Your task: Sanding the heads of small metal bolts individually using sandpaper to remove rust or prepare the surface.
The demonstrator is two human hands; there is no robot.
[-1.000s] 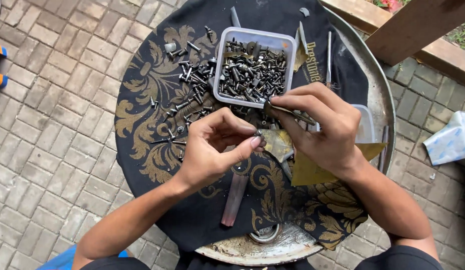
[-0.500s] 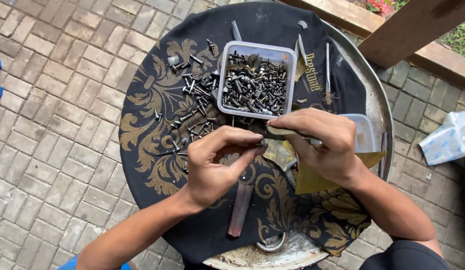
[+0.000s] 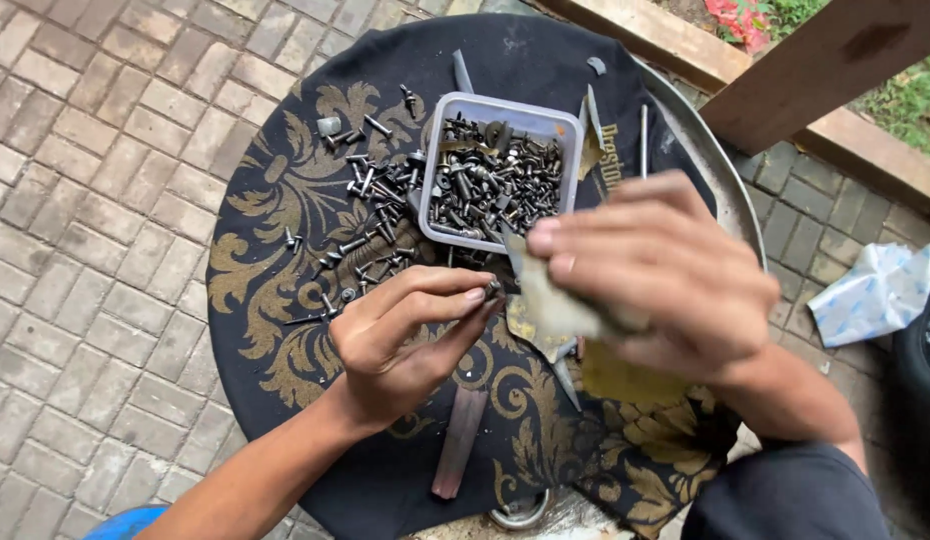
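My left hand (image 3: 405, 335) pinches a small dark screw (image 3: 493, 291) between thumb and fingertips, just below a clear plastic box (image 3: 440, 170) full of several screws and bolts. My right hand (image 3: 665, 275) is raised and blurred, gripping a yellowish scrap of paper (image 3: 550, 310) to the right of the left fingertips. Loose screws (image 3: 370, 215) lie scattered on the black cloth with gold pattern (image 3: 275, 260) to the left of the box.
The cloth covers a round metal tray (image 3: 725, 190). A flat metal bar (image 3: 457, 440) lies near me, a metal ring (image 3: 520, 515) at the tray's near edge. Brick paving (image 3: 85, 200) surrounds it. A crumpled white bag (image 3: 875, 290) lies at right, a wooden beam (image 3: 825, 60) above.
My right hand has lifted toward the camera with the scrap, now larger and blurred. My left hand has shifted slightly right, still pinching the small screw.
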